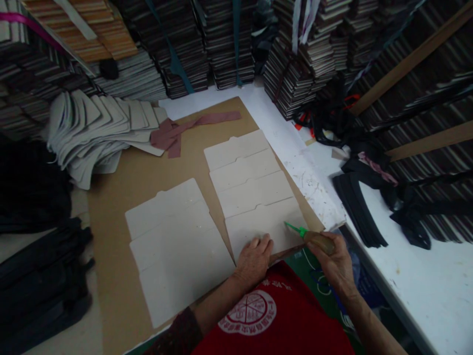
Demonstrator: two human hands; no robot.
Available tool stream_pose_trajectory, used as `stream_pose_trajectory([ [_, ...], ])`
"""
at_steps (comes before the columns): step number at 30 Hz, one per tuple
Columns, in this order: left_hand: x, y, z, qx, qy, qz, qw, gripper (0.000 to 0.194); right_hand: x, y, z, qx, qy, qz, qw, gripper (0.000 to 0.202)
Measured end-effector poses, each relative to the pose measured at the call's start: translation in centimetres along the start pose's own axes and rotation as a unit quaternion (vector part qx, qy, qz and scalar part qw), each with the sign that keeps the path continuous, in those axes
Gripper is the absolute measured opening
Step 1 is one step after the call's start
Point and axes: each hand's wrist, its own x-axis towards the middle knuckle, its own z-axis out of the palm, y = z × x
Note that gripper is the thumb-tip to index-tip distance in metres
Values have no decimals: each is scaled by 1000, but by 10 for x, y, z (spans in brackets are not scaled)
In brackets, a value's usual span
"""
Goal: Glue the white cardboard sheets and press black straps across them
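Note:
My right hand point(334, 261) is closed around a brownish squeeze glue bottle point(320, 241) with a green cap. Its thin green nozzle points left, over the front panel of the right-hand column of overlapping pale card panels point(254, 190). My left hand point(254, 254) rests on the near edge of that same front panel, fingers slightly bent and apart, holding nothing. To its left lies a second overlapping set of pale card panels point(181, 251), with small shiny spots on it. Both sets lie on a brown board point(113, 256).
A fanned pile of pale card pieces point(103, 125) and a mauve fabric strip point(207, 118) lie at the back left. Dark bundles point(40, 281) line the left side. Black strips point(358, 209) sit on the white table point(428, 291) at right. Tied stacks point(229, 44) stand behind.

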Motion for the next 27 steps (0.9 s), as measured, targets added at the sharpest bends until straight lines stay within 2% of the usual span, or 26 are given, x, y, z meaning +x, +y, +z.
stream_pose_trajectory([
  [6,1,0,2,-1,9,-4,1000,43,5,-6,-2,-61,1,-78,995,43],
  [11,0,0,5,-5,10,-9,1000,43,7,-14,-7,-105,7,-112,988,40],
  [18,-1,1,4,-6,14,-10,1000,44,3,-16,-16,-158,4,-117,980,44],
  [27,-1,1,4,-2,20,-6,1000,43,0,-15,-11,-121,-30,-119,985,37],
])
